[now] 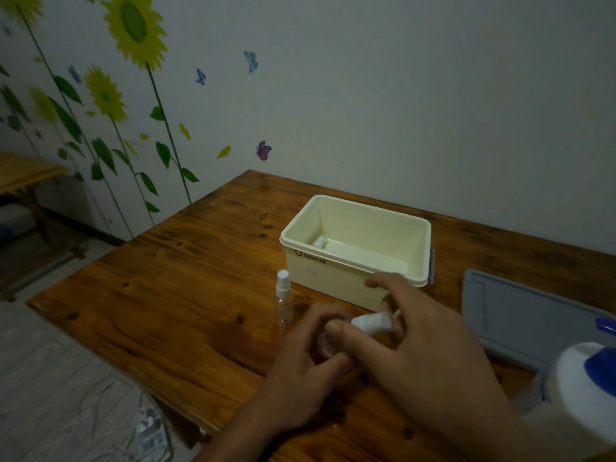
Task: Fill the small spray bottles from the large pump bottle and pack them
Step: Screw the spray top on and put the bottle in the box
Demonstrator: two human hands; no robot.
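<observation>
Fingers of left hand (300, 355) curled round a clear small bottle (325, 345), lower centre of the frame; fingers of right hand (410, 331) pinching its white spray cap (371, 322). Second spray bottle (283, 300) upright on the table (166, 295), just left. Cream box (333, 273) behind, open. Grey lid (520, 315) at right; large pump bottle (586, 391) at lower right edge.

A single wide-angle head-worn camera looks forward and down from above the near edge of a wooden bench (186, 281), close over the left hand (300, 368) and right hand (413, 331). The view faces a decorated wall (400, 111) behind the bench, with floor (60, 378) at lower left.
</observation>
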